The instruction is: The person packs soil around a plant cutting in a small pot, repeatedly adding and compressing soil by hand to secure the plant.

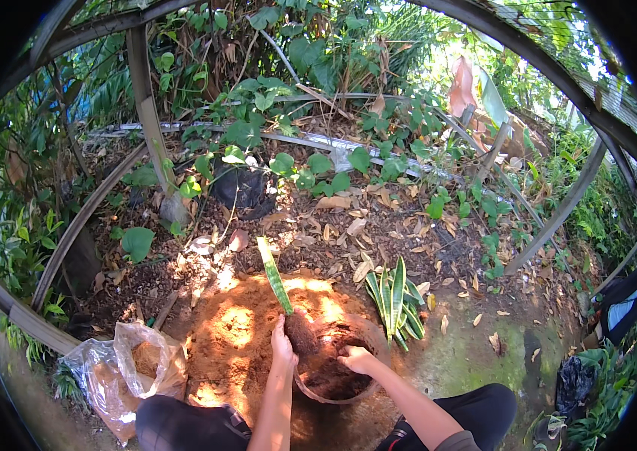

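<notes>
The left hand [282, 347] was wrapped around a fuzzy brown clump [303, 334], with one long green leaf [274, 275] standing up from the top, leaning a bit to the left. The clump was over the left side of a round pot [360, 396]; whether it touched the rim was hard to tell. The right hand [357, 358] was inside the pot, with its fingers curled down at the dark soil [327, 378]. Nobody could tell if those fingers had pinched any soil, because their tips were hidden.

A good way to do this part seemed to be holding the clump low and softly, so that it did not crumble and the leaf did not get pulled. The leaf looked tall and thin for its base, so it could tip or bend if it was grabbed high up. The right hand did best to work gently, breaking up lumps and keeping the soil inside the rim. Keeping the clump close to the pot was smart too, since loose bits could drop inside.

A bunch of striped leaves [395, 302] lay to the right of the pot, and a clear bag [172, 370] sat to the left. Both were out of the way of the elbows.
</notes>
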`<state>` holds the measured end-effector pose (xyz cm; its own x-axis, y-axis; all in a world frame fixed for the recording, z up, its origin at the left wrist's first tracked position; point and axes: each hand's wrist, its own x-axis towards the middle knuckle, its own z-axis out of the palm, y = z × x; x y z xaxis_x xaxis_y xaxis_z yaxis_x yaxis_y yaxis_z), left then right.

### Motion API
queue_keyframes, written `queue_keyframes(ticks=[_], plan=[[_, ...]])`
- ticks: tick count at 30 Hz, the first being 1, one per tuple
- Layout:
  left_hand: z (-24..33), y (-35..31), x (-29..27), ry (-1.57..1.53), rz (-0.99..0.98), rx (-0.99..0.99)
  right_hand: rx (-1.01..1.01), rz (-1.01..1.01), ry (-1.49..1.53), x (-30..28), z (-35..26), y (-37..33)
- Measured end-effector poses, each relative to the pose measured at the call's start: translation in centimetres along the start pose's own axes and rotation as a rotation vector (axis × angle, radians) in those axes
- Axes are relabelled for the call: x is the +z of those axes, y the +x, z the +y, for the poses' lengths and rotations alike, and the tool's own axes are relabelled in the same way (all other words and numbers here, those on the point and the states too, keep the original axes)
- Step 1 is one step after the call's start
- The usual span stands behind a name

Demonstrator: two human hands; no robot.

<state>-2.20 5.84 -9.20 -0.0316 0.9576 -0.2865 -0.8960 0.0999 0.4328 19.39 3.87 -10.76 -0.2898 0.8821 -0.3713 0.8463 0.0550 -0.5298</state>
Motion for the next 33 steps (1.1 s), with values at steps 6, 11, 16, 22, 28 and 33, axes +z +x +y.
queue_keyframes(ticks=[6,11,16,22,28,33], plan=[[-1.0,-0.8,-1.9,-0.037,0.049,-0.016,0.045,-0.009,-0.028,3.5,0.4,5.2],[-0.9,-1.0,-2.6,-0.102,-0.03,-0.016,-0.038,0.188,-0.048,8.6,2.5,11.1],[-1.7,-0.2,-3.8,-0.069,-0.059,0.016,-0.062,0.145,0.105,18.9,5.4,15.8],[-2.4,-0.3,-4.2,-0.062,-0.073,0.018,-0.121,-0.448,-0.108,19.8,2.5,11.8],[-2.1,-0.5,-3.6,-0.123,-0.123,0.036,-0.269,-0.302,-0.105,7.7,0.0,9.3],[-2.1,-0.7,-3.6,-0.106,-0.099,0.008,0.092,0.035,0.083,5.9,1.9,10.9]])
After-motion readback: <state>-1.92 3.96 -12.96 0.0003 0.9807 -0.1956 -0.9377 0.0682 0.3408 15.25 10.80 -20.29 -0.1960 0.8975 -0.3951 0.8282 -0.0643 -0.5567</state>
